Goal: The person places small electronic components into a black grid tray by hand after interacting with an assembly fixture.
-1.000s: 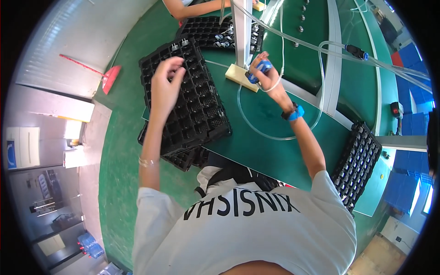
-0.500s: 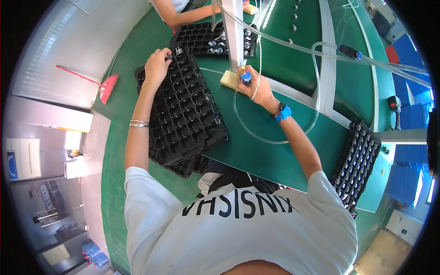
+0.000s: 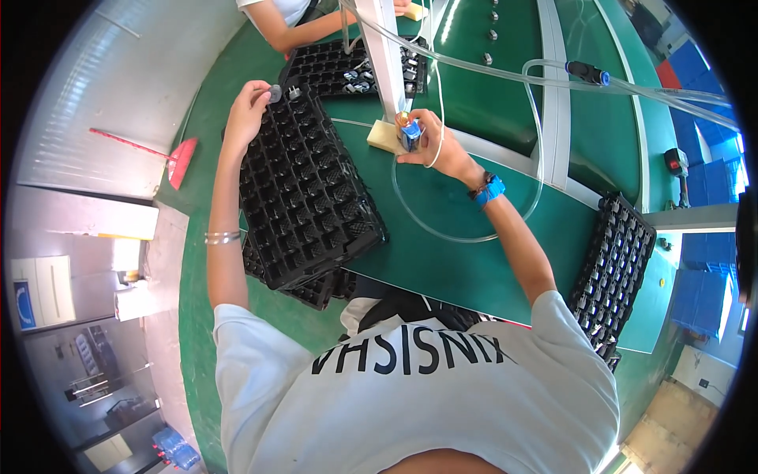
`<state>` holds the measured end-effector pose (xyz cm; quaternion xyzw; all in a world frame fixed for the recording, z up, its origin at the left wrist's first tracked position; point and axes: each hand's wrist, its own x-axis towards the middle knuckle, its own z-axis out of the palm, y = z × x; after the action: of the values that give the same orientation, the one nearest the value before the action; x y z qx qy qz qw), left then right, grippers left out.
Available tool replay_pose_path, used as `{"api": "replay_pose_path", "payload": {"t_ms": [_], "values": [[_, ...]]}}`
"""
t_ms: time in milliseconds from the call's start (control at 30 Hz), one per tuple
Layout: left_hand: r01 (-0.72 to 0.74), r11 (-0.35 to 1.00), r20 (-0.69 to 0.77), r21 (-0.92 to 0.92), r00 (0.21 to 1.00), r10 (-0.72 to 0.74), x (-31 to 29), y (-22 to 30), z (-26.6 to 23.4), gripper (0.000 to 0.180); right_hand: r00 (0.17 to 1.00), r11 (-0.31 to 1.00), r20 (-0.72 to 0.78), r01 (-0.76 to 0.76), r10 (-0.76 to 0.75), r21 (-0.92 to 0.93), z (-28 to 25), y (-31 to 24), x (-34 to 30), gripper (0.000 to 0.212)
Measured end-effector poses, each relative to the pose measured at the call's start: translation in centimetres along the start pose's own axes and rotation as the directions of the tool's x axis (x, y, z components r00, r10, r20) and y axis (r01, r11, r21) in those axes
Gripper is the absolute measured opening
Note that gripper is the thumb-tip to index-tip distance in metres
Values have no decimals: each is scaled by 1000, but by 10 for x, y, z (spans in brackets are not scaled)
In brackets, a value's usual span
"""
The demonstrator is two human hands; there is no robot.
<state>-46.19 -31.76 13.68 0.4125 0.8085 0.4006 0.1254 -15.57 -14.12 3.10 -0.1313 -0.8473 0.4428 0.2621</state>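
My left hand (image 3: 246, 117) is at the far left corner of a black plastic tray (image 3: 312, 178). Its fingertips pinch a small round grey part (image 3: 275, 94) just above the tray's edge. Another small metal part (image 3: 294, 92) sits in a nearby pocket; most other pockets in view look bare. Over the green table, my right hand (image 3: 444, 148) grips a small blue tool (image 3: 409, 136) with a brass-coloured tip. A yellow sponge block (image 3: 382, 137) lies just beside that tool, and clear tubing (image 3: 442, 235) loops below the hand.
Another black tray (image 3: 328, 67) with metal parts lies farther back, near a co-worker's arm (image 3: 304, 35). A metal post (image 3: 380, 59) rises between the work areas, with tubes crossing it. At right lies a filled black tray (image 3: 612, 272). More trays are stacked under the near one.
My left hand has lifted off the tray corner toward the left, bringing the round grey part into sight. My right hand stays by the sponge, its fingers shifted on the blue tool.
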Motion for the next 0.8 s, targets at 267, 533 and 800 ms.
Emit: {"api": "replay_pose_path", "payload": {"t_ms": [267, 533, 800], "values": [[235, 516, 337, -824, 935, 112, -124, 89, 14, 20, 947, 990, -321, -24, -22, -137, 21, 20, 12, 32], [190, 457, 223, -869, 975, 18, -250, 106, 45, 37, 784, 885, -620, -271, -26, -380, -78, 103, 54, 28], [193, 453, 221, -870, 975, 7, -260, 114, 84, 28, 815, 818, -544, -168, -199, -550, -103, 108, 51, 28]]}}
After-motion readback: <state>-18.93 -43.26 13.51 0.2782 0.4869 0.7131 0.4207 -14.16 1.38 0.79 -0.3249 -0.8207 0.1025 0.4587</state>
